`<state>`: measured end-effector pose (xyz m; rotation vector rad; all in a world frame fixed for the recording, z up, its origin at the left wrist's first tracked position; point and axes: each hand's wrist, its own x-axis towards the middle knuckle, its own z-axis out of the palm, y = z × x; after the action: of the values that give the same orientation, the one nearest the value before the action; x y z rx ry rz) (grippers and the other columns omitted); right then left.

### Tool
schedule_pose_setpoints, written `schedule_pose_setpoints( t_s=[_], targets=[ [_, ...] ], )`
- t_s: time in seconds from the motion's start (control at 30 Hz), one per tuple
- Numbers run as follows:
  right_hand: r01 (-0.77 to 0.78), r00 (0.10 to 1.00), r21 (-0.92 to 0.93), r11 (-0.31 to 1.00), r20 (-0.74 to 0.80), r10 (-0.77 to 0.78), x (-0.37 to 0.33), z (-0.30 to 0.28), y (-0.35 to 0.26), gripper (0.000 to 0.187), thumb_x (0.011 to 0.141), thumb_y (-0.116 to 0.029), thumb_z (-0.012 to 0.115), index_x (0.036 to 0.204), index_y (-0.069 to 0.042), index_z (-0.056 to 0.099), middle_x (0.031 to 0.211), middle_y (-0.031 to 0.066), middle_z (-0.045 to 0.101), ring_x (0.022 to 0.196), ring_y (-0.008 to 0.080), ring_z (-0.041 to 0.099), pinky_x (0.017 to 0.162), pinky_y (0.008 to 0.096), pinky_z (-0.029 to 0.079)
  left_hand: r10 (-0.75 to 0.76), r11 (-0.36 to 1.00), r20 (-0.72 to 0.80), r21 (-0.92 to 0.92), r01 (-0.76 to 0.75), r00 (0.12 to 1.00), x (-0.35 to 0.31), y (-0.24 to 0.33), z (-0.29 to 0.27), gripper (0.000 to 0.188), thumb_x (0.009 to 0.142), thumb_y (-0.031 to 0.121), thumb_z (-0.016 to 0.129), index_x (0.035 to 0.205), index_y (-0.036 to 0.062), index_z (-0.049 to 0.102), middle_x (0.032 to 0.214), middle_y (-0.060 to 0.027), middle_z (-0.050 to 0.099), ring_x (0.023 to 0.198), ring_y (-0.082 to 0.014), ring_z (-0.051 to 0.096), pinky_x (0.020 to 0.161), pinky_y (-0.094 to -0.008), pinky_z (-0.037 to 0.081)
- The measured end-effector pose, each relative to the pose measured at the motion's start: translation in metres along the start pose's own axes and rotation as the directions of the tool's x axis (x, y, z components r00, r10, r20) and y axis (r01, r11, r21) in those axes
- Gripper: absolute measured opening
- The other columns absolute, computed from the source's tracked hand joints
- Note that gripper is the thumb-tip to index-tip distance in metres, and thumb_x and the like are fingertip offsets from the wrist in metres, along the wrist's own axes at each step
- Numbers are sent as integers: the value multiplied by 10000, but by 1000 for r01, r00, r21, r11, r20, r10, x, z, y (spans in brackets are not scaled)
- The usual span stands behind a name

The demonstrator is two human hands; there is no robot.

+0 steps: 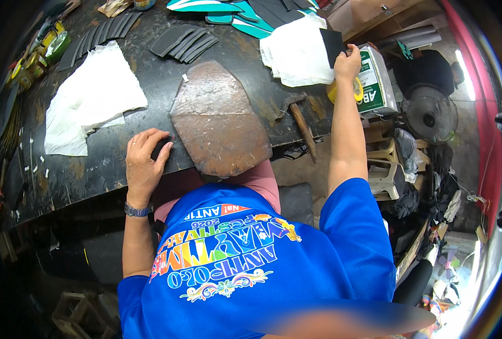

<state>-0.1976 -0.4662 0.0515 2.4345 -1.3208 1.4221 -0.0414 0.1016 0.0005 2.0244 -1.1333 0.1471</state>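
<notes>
My left hand (142, 155) rests at the table's near edge, its fingers and thumb closed around a small black object (161, 148) that is mostly covered. To the right, my right arm stretches forward, and my right hand (349, 63) pinches a flat black rectangular piece (331, 45) by its right edge. That piece overlaps the right side of a white sheet (296, 53). Between my hands lies a worn brown board (220, 121), its near end overhanging the table edge above my lap. A hammer (303, 131) with a wooden handle lies right of the board, handle projecting past the edge.
Another white sheet (95, 96) spreads at the left of the dark table (149, 73). Stacked black strips (184, 42) and teal-and-black pieces (251, 17) lie farther back. A green-and-white box (378, 79) and yellow tape roll (358, 89) stand under my right forearm; a fan (430, 116) is beyond.
</notes>
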Motion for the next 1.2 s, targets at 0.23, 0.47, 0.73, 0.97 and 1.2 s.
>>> schedule_pose_setpoints(
  t_s=[0.23,0.47,0.73,0.97,1.2],
  targets=[
    [112,993,-224,968,63,-100,5,-12,-25,626,698,-85,612,1319,-164,585,1001,134,767,889,385,729,845,536,524,16,1000,-35,3,-16,999,-5,-9,2,229,887,236,764,1058,86,735,1105,-98,708,1067,-307,649,968,-430,475],
    [-14,792,704,710,442,-422,-75,-13,-195,566,935,-10,658,1473,-109,510,1126,96,690,982,160,658,910,345,551,-62,972,-83,-233,41,995,-2,-12,-8,232,883,173,777,1081,61,733,1125,-135,704,1097,-322,659,972,-413,507],
    [242,379,851,467,360,-852,-229,-18,-371,732,836,-29,717,1500,-202,462,1212,180,676,1126,360,655,928,436,547,-175,984,-269,-3,180,947,18,-72,-73,217,909,139,754,1109,56,750,1136,-112,724,1087,-271,682,959,-378,530],
    [4,437,812,583,523,-731,-232,13,-396,566,877,-45,635,1420,-183,554,904,92,754,798,291,733,783,422,571,-93,989,-119,107,106,988,8,-85,-72,223,904,166,766,1094,50,745,1122,-114,732,1074,-286,679,941,-374,532],
    [182,623,863,470,269,-734,-195,5,-381,582,908,-17,718,1445,-197,585,937,35,724,810,114,658,787,285,573,-84,927,-76,359,105,994,29,-104,-56,540,943,471,693,1290,58,679,1309,-152,674,1243,-338,597,1055,-450,466]
  ],
)
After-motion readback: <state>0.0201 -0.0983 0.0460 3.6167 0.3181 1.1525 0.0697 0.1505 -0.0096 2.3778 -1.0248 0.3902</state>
